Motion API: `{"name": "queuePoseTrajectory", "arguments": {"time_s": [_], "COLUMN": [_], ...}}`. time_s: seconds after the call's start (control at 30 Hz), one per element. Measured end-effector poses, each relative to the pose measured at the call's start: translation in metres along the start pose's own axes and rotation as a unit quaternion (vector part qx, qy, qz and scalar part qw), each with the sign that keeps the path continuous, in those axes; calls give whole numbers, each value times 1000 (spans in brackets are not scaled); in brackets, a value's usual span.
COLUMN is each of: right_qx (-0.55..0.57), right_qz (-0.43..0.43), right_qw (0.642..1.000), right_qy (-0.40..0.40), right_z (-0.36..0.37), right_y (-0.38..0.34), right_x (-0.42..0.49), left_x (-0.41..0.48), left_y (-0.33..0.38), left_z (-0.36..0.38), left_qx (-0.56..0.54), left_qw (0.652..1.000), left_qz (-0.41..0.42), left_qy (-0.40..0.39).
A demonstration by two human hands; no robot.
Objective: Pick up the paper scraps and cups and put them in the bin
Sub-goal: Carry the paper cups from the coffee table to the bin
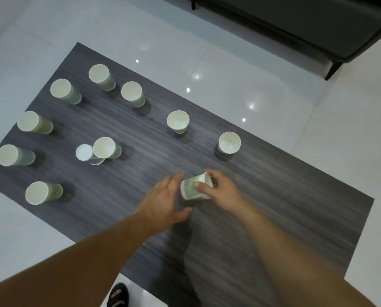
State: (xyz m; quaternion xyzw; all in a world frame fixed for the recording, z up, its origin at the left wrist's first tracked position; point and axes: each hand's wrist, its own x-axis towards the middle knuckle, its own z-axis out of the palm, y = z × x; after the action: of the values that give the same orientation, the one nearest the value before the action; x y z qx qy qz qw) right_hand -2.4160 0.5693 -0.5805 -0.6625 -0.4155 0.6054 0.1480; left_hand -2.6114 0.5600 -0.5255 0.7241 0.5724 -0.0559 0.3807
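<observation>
Head view. Paper cup (195, 189), white with a green print, tipped on its side above the near middle of the worktop (284, 207), mouth turned away and to the right, base toward the left. Right hand (220, 189) clamped on the paper cup, thumb across the printed wall, fingers curled over the rim. Left hand (163, 201) spread flat with fingers straight, just beside the base of the paper cup; contact not discernible.

Standing cups (178, 120), ten, upright and scattered over the far and left parts of the dark, wood-grained worktop; two of them touching near the left middle. Pale insides, with bare bottoms visible in the two nearest. Glossy white floor (240, 85) around; dark sofa (307, 21) top right; sandal (117, 295) at the bottom edge.
</observation>
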Motion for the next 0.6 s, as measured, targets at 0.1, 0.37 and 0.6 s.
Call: {"name": "queuePoseTrajectory", "arguments": {"time_s": [0.1,0.37,0.6], "right_qx": [48,-193,-443], "right_qz": [-25,-159,-39], "right_qw": [992,947,887], "right_qy": [-110,203,121], "right_z": [14,-30,-60], "right_y": [-16,-20,-19], "right_x": [2,32,86], "left_x": [5,-8,-44], "left_y": [-1,-31,-70], "left_z": [-3,6,5], "left_qx": [-15,-49,-23], "left_qw": [999,995,987], "left_qz": [17,-78,-150], "left_qy": [30,47,44]}}
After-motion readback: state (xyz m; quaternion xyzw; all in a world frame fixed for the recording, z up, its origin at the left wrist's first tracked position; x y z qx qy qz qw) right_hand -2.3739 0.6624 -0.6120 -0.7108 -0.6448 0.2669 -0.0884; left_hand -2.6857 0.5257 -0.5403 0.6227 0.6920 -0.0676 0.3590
